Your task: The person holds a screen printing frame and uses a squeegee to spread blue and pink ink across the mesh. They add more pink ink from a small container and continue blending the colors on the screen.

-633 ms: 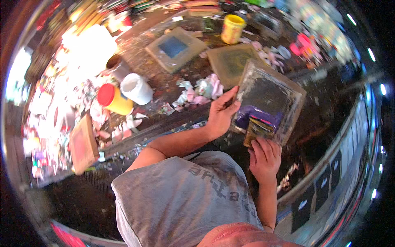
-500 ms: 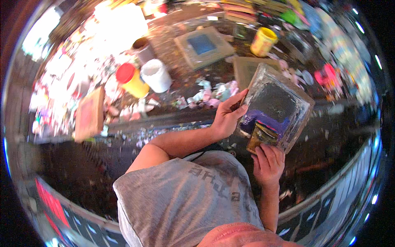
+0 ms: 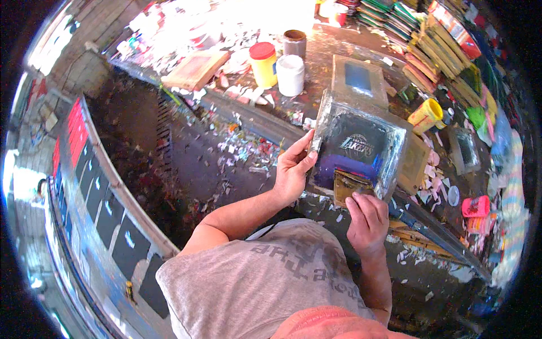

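A wooden-edged printing screen (image 3: 395,164) is held tilted in front of my chest. Its dark mesh carries a pale printed design, with a band of purple ink (image 3: 355,163) across the lower part. My left hand (image 3: 292,174) grips the screen's left edge, thumb on the near face. My right hand (image 3: 368,223) is closed on a small ink-stained squeegee (image 3: 345,191), whose blade edge meets the mesh at the purple ink. The screen's far side is hidden from me.
On the cluttered bench beyond stand a red-lidded yellow tub (image 3: 263,68), a white tub (image 3: 290,77) and a brown can (image 3: 295,44). Another screen (image 3: 353,79) lies behind mine; a yellow container (image 3: 425,116) is to the right. Dark panels (image 3: 107,198) line a rack at left.
My view has turned, so the bench things appear shifted and rotated. The screen now stands straighter in view and its pale design shows. Both hands keep their holds.
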Demonstrator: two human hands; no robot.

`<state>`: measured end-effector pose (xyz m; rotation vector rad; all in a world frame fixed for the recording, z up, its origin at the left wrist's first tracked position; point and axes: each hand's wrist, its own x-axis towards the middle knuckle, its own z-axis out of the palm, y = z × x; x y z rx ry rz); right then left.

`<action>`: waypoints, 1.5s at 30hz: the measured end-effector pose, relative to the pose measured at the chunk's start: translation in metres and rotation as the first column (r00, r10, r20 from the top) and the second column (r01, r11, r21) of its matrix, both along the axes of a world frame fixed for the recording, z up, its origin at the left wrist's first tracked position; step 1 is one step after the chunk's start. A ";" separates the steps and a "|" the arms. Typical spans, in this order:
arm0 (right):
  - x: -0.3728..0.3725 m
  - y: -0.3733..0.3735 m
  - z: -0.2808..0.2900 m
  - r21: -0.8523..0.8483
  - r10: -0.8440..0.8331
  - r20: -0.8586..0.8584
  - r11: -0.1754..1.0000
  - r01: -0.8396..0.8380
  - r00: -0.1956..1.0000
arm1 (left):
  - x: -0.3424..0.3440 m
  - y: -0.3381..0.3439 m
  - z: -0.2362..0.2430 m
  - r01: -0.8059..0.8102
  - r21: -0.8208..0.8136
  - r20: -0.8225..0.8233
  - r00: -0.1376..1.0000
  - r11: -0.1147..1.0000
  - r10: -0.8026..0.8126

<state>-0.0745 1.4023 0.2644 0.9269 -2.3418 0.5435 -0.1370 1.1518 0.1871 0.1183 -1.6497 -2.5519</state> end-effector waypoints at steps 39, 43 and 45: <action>0.127 0.058 0.002 0.076 -0.771 -0.106 0.624 0.778 0.628 | -0.044 0.194 0.008 0.660 -0.046 -0.173 0.734 0.750 -0.656; 0.157 0.083 -0.005 0.048 -0.827 -0.085 0.554 0.831 0.556 | -0.025 0.255 0.013 0.748 -0.048 -0.194 0.643 0.662 -0.741; 0.176 0.106 -0.008 0.032 -0.855 -0.063 0.513 0.858 0.514 | -0.013 0.288 0.013 0.770 -0.072 -0.202 0.611 0.634 -0.766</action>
